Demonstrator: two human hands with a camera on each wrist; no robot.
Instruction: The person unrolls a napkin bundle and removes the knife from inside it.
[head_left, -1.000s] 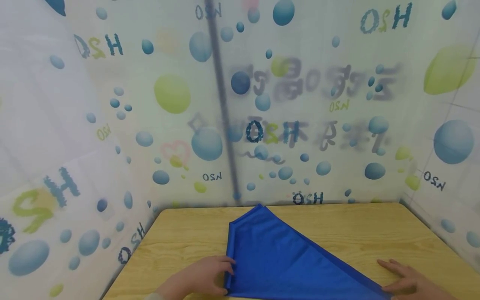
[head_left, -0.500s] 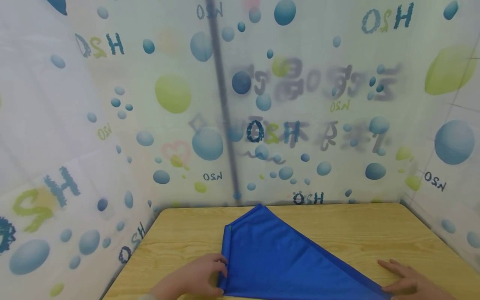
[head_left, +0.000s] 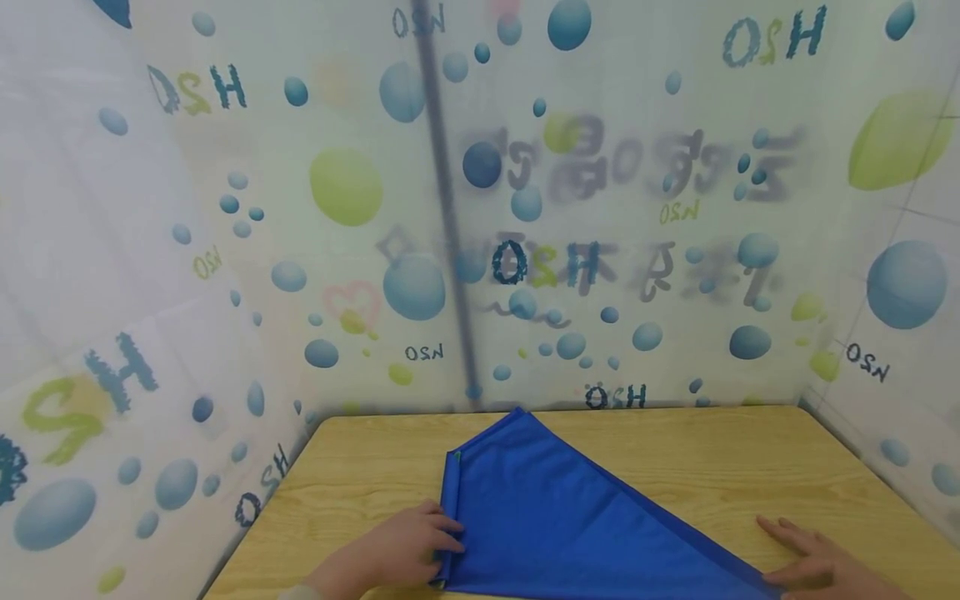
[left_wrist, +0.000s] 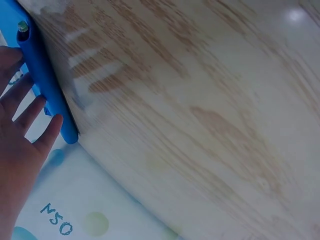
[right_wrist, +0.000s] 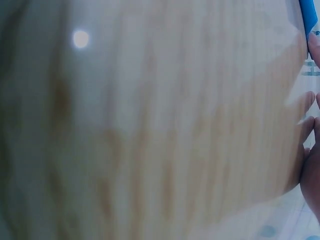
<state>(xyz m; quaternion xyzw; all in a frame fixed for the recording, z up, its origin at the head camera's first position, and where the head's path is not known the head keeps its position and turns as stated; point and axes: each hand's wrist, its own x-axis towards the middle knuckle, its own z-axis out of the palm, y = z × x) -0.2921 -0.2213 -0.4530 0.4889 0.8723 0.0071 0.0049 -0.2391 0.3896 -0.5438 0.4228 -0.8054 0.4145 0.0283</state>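
Observation:
A blue piece of fabric (head_left: pixel 555 517) lies on the wooden table, spread in a pointed shape with its far corner near the back edge. Its left side forms a narrow tube-like roll (head_left: pixel 450 492), also in the left wrist view, where a small greenish bit (left_wrist: pixel 22 26) shows at the roll's end. My left hand (head_left: pixel 401 546) rests over the near part of this roll, fingers extended across it in the left wrist view. My right hand (head_left: pixel 825 562) lies at the fabric's right corner, fingers spread and thumb side touching the cloth; the fabric's near edge runs out of view.
The wooden tabletop (head_left: pixel 360 467) surrounds the fabric and shows glossy reflections in both wrist views. Behind it and on both sides hangs a pale curtain (head_left: pixel 660 317) printed with bubbles and lettering.
The rolled left edge has shifted slightly left and widened. My left hand moved left with it, then its fingers slid forward over the roll. My right hand has stayed in place.

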